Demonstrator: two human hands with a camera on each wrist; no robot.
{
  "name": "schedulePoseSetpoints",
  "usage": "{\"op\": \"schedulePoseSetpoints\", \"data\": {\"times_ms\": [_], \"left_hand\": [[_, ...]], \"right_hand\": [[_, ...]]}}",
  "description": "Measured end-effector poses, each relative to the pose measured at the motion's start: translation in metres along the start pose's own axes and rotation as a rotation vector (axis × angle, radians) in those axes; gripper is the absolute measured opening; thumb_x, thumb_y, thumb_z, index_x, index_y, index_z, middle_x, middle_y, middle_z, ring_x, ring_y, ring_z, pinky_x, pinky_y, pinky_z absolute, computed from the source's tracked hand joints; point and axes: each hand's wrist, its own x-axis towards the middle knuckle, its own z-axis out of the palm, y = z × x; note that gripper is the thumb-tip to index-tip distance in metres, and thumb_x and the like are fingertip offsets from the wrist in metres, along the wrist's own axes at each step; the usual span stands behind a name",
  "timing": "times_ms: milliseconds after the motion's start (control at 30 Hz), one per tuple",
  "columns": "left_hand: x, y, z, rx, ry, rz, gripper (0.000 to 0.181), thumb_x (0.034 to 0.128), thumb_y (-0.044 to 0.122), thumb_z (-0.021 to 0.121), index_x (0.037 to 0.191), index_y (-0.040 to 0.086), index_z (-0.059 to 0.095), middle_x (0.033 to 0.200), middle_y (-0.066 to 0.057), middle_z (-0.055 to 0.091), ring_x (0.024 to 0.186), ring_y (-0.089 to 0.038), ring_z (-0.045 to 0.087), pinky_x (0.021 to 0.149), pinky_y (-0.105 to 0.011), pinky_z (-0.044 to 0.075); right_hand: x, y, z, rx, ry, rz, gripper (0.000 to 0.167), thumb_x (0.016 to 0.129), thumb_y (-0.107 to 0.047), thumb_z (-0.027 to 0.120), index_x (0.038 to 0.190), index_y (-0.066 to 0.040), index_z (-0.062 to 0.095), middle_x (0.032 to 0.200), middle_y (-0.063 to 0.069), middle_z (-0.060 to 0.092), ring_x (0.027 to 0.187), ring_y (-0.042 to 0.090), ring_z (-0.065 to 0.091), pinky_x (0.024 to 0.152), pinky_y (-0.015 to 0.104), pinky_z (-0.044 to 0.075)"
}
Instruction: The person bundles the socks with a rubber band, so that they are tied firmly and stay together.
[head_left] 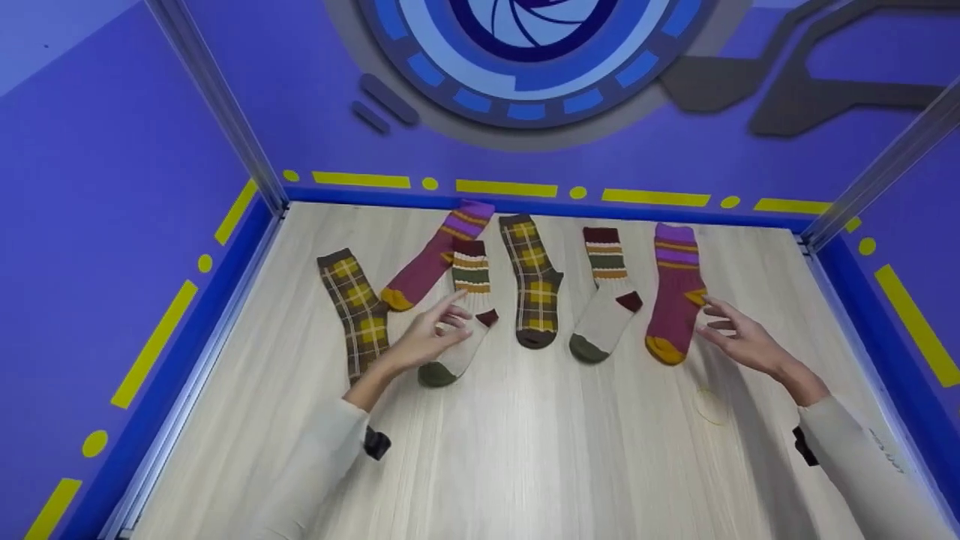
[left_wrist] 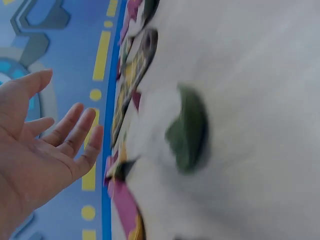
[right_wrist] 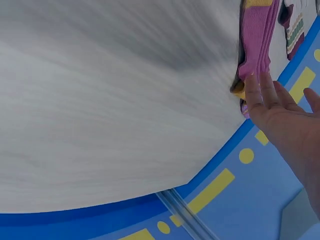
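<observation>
Blue-violet walls [head_left: 285, 97] with yellow dashes [head_left: 506, 188] border a pale wood-grain bench [head_left: 562, 450]. Six patterned socks [head_left: 536, 289] lie across the middle of the frame; near them, the left hand [head_left: 429, 336] and right hand [head_left: 744, 343] each show a relaxed, unclenched grip.

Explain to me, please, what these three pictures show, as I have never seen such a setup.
There is no robot here, only a person working bare-handed. The wide picture comes from a camera worn on the head, looking forward and down; the other two come from cameras on the left and right wrists. On the light wood-grain table lie two plaid socks, two maroon-and-purple socks and two striped cream socks. Nothing is held: the left hand is over the left cream sock, and the right hand is beside the right maroon sock, perhaps touching it.
</observation>
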Motion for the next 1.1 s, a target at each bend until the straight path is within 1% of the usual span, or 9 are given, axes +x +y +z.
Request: {"op": "schedulePoseSetpoints", "data": {"times_ms": [200, 267, 400, 467, 567, 700, 833, 900, 1100], "left_hand": [[0.006, -0.009, 0.028, -0.022, -0.030, -0.019, 0.062, 0.1019, 0.013, 0.061, 0.157, 0.003, 0.035, 0.130, -0.027, 0.061, 0.114, -0.033, 0.063, 0.097, -0.037, 0.052], [0.005, -0.012, 0.032, -0.023, -0.012, -0.028, 0.060, 0.1014, 0.013, 0.062, 0.155, 0.002, 0.038, 0.127, -0.025, 0.063, 0.111, -0.030, 0.064, 0.095, -0.033, 0.052], [-0.001, -0.017, 0.033, -0.015, 0.046, -0.059, 0.055, 0.0996, 0.009, 0.062, 0.150, -0.001, 0.045, 0.118, -0.022, 0.067, 0.099, -0.022, 0.065, 0.085, -0.024, 0.051], [-0.005, -0.020, 0.032, -0.005, 0.073, -0.070, 0.052, 0.0982, 0.006, 0.062, 0.148, -0.003, 0.047, 0.113, -0.021, 0.067, 0.092, -0.017, 0.063, 0.080, -0.020, 0.050], [-0.013, -0.025, 0.028, 0.013, 0.094, -0.081, 0.050, 0.0973, 0.003, 0.061, 0.145, -0.007, 0.049, 0.108, -0.022, 0.068, 0.085, -0.013, 0.061, 0.078, -0.019, 0.050], [-0.027, -0.031, 0.022, 0.062, 0.121, -0.090, 0.045, 0.0985, 0.004, 0.061, 0.140, -0.009, 0.053, 0.101, -0.021, 0.070, 0.079, -0.014, 0.061, 0.077, -0.020, 0.049], [-0.041, -0.036, 0.016, 0.092, 0.159, -0.110, 0.038, 0.0987, 0.005, 0.062, 0.134, -0.009, 0.058, 0.098, -0.020, 0.069, 0.076, -0.013, 0.056, 0.072, -0.019, 0.046], [-0.047, -0.039, 0.015, 0.098, 0.174, -0.113, 0.036, 0.0983, 0.004, 0.062, 0.131, -0.010, 0.060, 0.097, -0.018, 0.068, 0.075, -0.011, 0.053, 0.070, -0.018, 0.044], [-0.057, -0.046, 0.015, 0.137, 0.212, -0.121, 0.033, 0.0970, 0.004, 0.063, 0.127, -0.010, 0.062, 0.091, -0.015, 0.067, 0.072, -0.007, 0.051, 0.067, -0.017, 0.044]], "right_hand": [[0.013, -0.006, 0.012, 0.022, 0.032, -0.024, 0.062, 0.108, -0.029, 0.052, 0.158, 0.000, 0.029, 0.146, 0.037, 0.045, 0.130, 0.055, 0.050, 0.098, 0.060, 0.051], [0.017, -0.010, 0.018, 0.029, 0.036, -0.024, 0.061, 0.108, -0.030, 0.052, 0.157, 0.000, 0.032, 0.146, 0.035, 0.047, 0.128, 0.051, 0.054, 0.096, 0.050, 0.056], [0.028, -0.019, 0.029, 0.099, 0.042, -0.056, 0.055, 0.107, -0.026, 0.054, 0.152, 0.003, 0.040, 0.140, 0.032, 0.053, 0.115, 0.027, 0.064, 0.088, 0.022, 0.054], [0.037, -0.025, 0.036, 0.170, 0.032, -0.083, 0.051, 0.107, -0.022, 0.055, 0.149, 0.005, 0.043, 0.136, 0.033, 0.056, 0.107, 0.014, 0.065, 0.085, 0.018, 0.053], [0.054, -0.037, 0.048, 0.230, -0.001, -0.111, 0.047, 0.106, -0.018, 0.056, 0.147, 0.004, 0.047, 0.133, 0.032, 0.057, 0.103, 0.010, 0.065, 0.086, 0.020, 0.055], [0.080, -0.057, 0.072, 0.223, -0.048, -0.149, 0.045, 0.105, -0.017, 0.056, 0.145, 0.004, 0.050, 0.130, 0.030, 0.061, 0.108, 0.030, 0.065, 0.086, 0.026, 0.056], [0.101, -0.081, 0.099, 0.245, -0.107, -0.208, 0.044, 0.105, -0.012, 0.056, 0.143, 0.009, 0.050, 0.126, 0.034, 0.062, 0.106, 0.046, 0.065, 0.085, 0.044, 0.060], [0.111, -0.095, 0.111, 0.264, -0.138, -0.219, 0.044, 0.104, -0.012, 0.056, 0.142, 0.009, 0.051, 0.127, 0.035, 0.061, 0.106, 0.049, 0.065, 0.084, 0.051, 0.060], [0.142, -0.131, 0.145, 0.273, -0.178, -0.228, 0.041, 0.104, -0.009, 0.055, 0.140, 0.010, 0.052, 0.128, 0.035, 0.061, 0.109, 0.046, 0.064, 0.085, 0.052, 0.058]]}}
